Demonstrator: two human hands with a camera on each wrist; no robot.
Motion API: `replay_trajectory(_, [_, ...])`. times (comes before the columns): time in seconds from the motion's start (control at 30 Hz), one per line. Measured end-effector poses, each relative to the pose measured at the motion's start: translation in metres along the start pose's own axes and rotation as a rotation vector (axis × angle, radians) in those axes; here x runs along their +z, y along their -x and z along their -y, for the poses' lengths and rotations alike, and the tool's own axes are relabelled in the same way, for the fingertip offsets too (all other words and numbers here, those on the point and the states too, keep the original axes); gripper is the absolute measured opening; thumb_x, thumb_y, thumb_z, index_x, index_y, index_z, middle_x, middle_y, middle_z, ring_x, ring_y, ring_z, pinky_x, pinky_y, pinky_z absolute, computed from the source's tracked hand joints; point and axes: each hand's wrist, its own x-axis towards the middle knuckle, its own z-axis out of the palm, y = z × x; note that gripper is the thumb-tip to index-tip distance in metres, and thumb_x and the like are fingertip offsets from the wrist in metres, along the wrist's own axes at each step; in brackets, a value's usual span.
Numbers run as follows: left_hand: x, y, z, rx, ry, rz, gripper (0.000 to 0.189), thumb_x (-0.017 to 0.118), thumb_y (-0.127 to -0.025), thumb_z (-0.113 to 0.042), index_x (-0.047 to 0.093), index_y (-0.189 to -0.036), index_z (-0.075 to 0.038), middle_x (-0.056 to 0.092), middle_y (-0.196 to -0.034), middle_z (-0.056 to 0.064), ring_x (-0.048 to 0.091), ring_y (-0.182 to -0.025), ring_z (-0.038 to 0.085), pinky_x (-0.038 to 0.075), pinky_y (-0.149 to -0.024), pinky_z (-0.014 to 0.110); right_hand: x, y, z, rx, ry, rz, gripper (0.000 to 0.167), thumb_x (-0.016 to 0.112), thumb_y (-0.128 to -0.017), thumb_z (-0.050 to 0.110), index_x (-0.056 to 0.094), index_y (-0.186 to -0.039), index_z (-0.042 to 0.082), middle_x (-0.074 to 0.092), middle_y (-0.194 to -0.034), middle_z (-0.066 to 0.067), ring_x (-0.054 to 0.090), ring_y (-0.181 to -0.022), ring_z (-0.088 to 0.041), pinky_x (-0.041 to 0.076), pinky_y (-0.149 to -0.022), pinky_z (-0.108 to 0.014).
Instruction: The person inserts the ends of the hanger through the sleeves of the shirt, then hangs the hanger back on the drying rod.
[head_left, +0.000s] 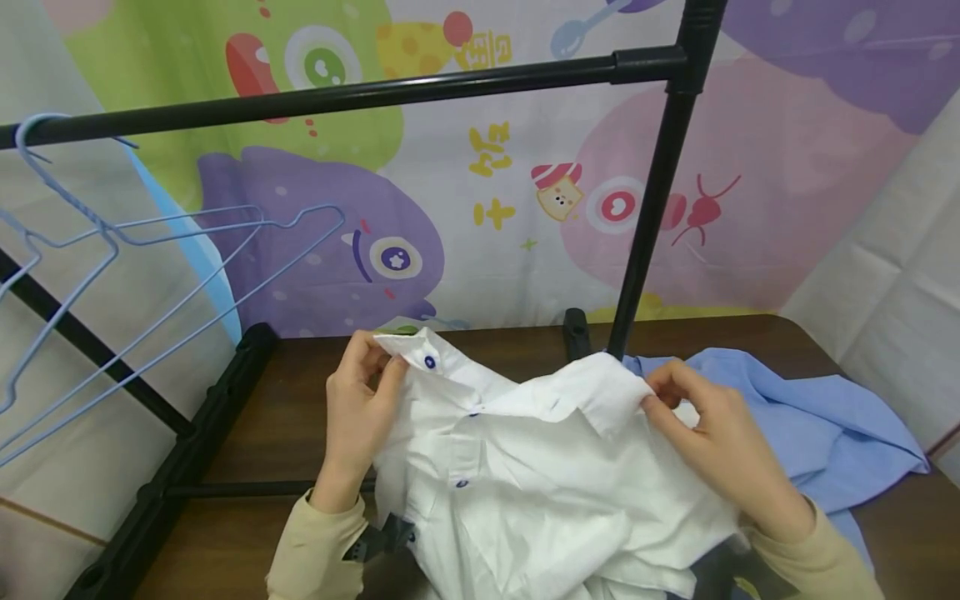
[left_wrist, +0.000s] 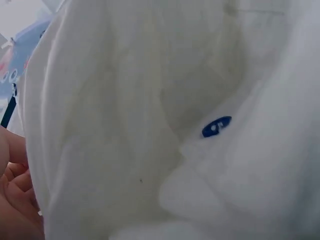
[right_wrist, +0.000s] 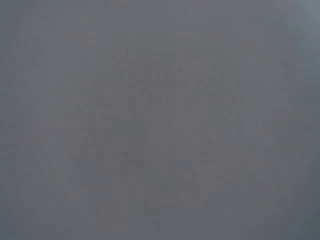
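Spread between my two hands is a white shirt (head_left: 540,483) with dark blue buttons, its collar edge uppermost in the head view. My left hand (head_left: 363,408) pinches the shirt at its upper left corner, close to the top button (head_left: 430,362). On the other side, my right hand (head_left: 712,442) pinches the collar's right end between thumb and fingers. White cloth (left_wrist: 115,120) and one blue button (left_wrist: 216,126) fill most of the left wrist view, with part of the left hand (left_wrist: 17,195) at its edge. Blurred grey covers the whole right wrist view.
Blue wire hangers (head_left: 225,225) hang on the left of a black rack's bar (head_left: 450,86). Its upright post (head_left: 648,208) stands behind the shirt. A light blue garment (head_left: 825,425) lies on the brown tabletop (head_left: 255,450) at right. A cartoon-printed curtain (head_left: 495,275) hangs behind.
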Motion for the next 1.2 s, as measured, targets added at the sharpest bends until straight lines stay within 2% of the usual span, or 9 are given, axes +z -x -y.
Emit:
replay_trajectory(0.23, [0.001, 0.001, -0.005, 0.082, 0.099, 0.003, 0.011, 0.056, -0.083, 0.009, 0.053, -0.093, 0.006, 0.066, -0.089, 0.016, 0.062, -0.082, 0.004, 0.048, -0.072, 0.015, 0.001, 0.001, 0.000, -0.015, -0.022, 0.081, 0.015, 0.057, -0.084, 0.002, 0.054, -0.090, 0.016, 0.062, -0.078, 0.010, 0.053, -0.074, -0.002, 0.037, -0.068, -0.017])
replay_trajectory(0.4, [0.001, 0.002, -0.007, 0.143, 0.164, 0.024, 0.013, 0.055, -0.080, 0.014, 0.053, -0.091, 0.007, 0.066, -0.089, 0.018, 0.063, -0.083, 0.005, 0.048, -0.072, 0.017, -0.001, 0.001, 0.001, 0.047, -0.181, 0.231, 0.028, 0.042, -0.087, -0.003, 0.047, -0.108, 0.014, 0.067, -0.096, 0.003, 0.053, -0.084, -0.003, 0.038, -0.072, -0.017])
replay_trajectory(0.47, [0.001, 0.002, -0.008, 0.176, 0.198, 0.041, 0.013, 0.053, -0.079, 0.016, 0.052, -0.089, 0.008, 0.065, -0.088, 0.018, 0.064, -0.082, 0.007, 0.048, -0.072, 0.018, -0.001, 0.001, 0.002, 0.086, -0.262, 0.277, 0.028, 0.038, -0.092, 0.000, 0.045, -0.115, 0.014, 0.066, -0.102, 0.000, 0.054, -0.088, -0.003, 0.038, -0.076, -0.015])
replay_trajectory(0.57, [0.002, 0.003, -0.009, 0.231, 0.254, 0.060, 0.014, 0.051, -0.078, 0.019, 0.050, -0.087, 0.009, 0.066, -0.087, 0.016, 0.064, -0.082, 0.010, 0.049, -0.071, 0.018, 0.000, 0.001, 0.005, 0.151, -0.272, 0.315, 0.028, 0.037, -0.098, 0.014, 0.045, -0.124, 0.017, 0.062, -0.110, -0.004, 0.054, -0.097, -0.006, 0.040, -0.084, -0.020])
replay_trajectory(0.67, [0.003, 0.002, -0.009, 0.277, 0.296, 0.068, 0.014, 0.051, -0.075, 0.020, 0.050, -0.086, 0.010, 0.066, -0.088, 0.012, 0.064, -0.083, 0.011, 0.049, -0.071, 0.019, 0.002, 0.000, 0.006, 0.206, -0.282, 0.371, 0.032, 0.039, -0.098, 0.024, 0.045, -0.130, 0.021, 0.062, -0.110, -0.004, 0.056, -0.094, -0.009, 0.044, -0.082, -0.026])
replay_trajectory(0.8, [0.003, 0.002, -0.010, 0.325, 0.332, 0.087, 0.015, 0.052, -0.073, 0.020, 0.051, -0.084, 0.010, 0.066, -0.087, 0.012, 0.064, -0.084, 0.013, 0.049, -0.072, 0.019, 0.008, -0.001, 0.004, 0.190, -0.308, 0.462, 0.032, 0.046, -0.095, 0.026, 0.051, -0.126, 0.019, 0.063, -0.107, 0.002, 0.057, -0.091, -0.005, 0.045, -0.078, -0.022])
replay_trajectory(0.93, [0.002, 0.000, -0.011, 0.350, 0.337, 0.123, 0.014, 0.053, -0.072, 0.017, 0.053, -0.082, 0.007, 0.064, -0.087, 0.015, 0.062, -0.086, 0.015, 0.048, -0.075, 0.021, 0.012, 0.000, 0.002, 0.104, -0.301, 0.462, 0.023, 0.053, -0.092, 0.021, 0.057, -0.114, 0.017, 0.063, -0.100, 0.009, 0.055, -0.085, -0.001, 0.044, -0.075, -0.019])
replay_trajectory(1.03, [0.000, -0.001, -0.009, 0.357, 0.329, 0.179, 0.014, 0.053, -0.071, 0.013, 0.052, -0.080, 0.003, 0.061, -0.096, 0.015, 0.057, -0.095, 0.020, 0.044, -0.083, 0.025, 0.013, 0.001, 0.003, 0.060, -0.301, 0.426, 0.015, 0.057, -0.090, 0.018, 0.057, -0.105, 0.018, 0.058, -0.080, 0.011, 0.051, -0.068, -0.001, 0.042, -0.061, -0.019])
replay_trajectory(1.2, [-0.004, -0.001, -0.006, 0.307, 0.329, 0.376, 0.018, 0.050, -0.072, 0.013, 0.045, -0.079, -0.004, 0.051, -0.120, 0.020, 0.046, -0.114, 0.030, 0.036, -0.096, 0.032, 0.012, 0.002, 0.004, 0.025, -0.259, 0.360, 0.014, 0.059, -0.088, 0.016, 0.053, -0.100, 0.021, 0.044, -0.068, 0.009, 0.044, -0.062, -0.004, 0.035, -0.050, -0.020])
